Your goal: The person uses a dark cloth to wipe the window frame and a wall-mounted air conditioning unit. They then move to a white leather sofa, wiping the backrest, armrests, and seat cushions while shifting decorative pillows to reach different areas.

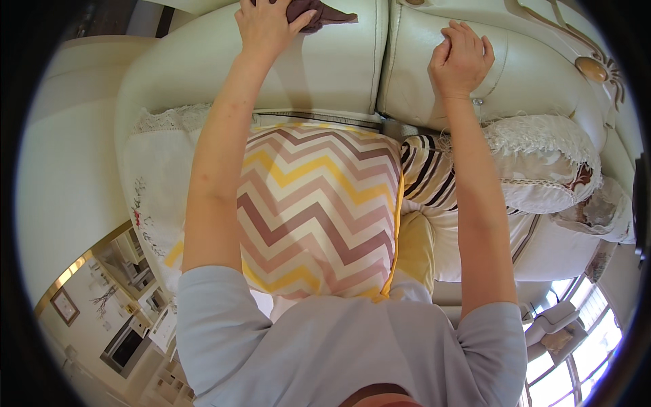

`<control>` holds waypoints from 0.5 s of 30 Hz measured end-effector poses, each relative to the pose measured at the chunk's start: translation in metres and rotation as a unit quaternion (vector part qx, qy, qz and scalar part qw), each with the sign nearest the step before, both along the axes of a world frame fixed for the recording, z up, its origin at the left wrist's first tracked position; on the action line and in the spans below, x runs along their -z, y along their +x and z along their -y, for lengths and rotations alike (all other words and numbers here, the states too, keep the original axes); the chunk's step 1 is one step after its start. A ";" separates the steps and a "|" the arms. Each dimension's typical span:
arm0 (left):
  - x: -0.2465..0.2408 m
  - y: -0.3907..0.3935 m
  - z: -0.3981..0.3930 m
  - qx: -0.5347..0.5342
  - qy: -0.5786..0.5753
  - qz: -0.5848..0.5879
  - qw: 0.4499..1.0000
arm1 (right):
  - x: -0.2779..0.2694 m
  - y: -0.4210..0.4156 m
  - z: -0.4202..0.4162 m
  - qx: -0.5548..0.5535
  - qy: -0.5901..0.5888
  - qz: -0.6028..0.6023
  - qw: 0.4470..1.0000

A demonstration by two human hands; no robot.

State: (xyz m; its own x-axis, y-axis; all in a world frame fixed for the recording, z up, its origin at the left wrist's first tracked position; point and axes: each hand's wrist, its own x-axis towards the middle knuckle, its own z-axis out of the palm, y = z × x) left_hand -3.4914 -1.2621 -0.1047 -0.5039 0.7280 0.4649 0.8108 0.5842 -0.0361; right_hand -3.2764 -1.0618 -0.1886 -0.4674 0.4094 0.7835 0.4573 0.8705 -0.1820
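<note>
My left hand (263, 28) grips a crumpled dark brown-purple cloth (325, 19) against the cream leather backrest (335, 66) of a sofa. One pointed end of the cloth sticks out to the right. My right hand (462, 61) rests on the neighbouring backrest section (524, 66), its fingers loosely bent and apart. Nothing shows in it, though its palm side is hidden. Between my forearms lies a cushion with a zigzag pattern (325, 203) in yellow, pink, mauve and cream, edged with yellow piping.
A striped cushion (432, 168) and a fringed white cushion (539, 163) lie by my right forearm. A lace-edged, embroidered white cover (157, 168) drapes the sofa's left side. Carved trim with an amber-coloured oval (591, 69) runs along the right. Windows (574, 366) stand at lower right.
</note>
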 end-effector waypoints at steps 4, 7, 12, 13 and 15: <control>0.024 -0.006 -0.003 0.120 0.092 0.056 0.987 | -0.002 -0.004 0.003 0.002 0.001 0.009 1.000; 0.039 0.030 -0.021 0.229 0.135 0.084 0.960 | -0.007 -0.001 0.005 0.010 -0.008 0.022 1.000; 0.041 0.003 -0.004 0.146 0.135 0.126 0.972 | -0.004 0.004 0.002 0.009 0.003 0.037 0.999; 0.039 -0.011 0.011 0.091 0.166 0.096 0.977 | -0.007 0.001 0.004 0.009 0.006 0.039 0.999; 0.041 -0.038 0.036 -0.026 0.179 0.060 0.982 | -0.010 0.000 0.007 0.013 0.009 0.044 0.999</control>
State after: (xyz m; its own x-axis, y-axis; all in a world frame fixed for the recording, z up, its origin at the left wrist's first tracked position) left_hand -3.5289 -1.2982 -0.1460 -0.6018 0.5006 0.6222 0.7660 0.5822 0.2726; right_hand -3.2767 -1.0686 -0.1783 -0.5241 0.4077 0.7477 0.4926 0.8613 -0.1244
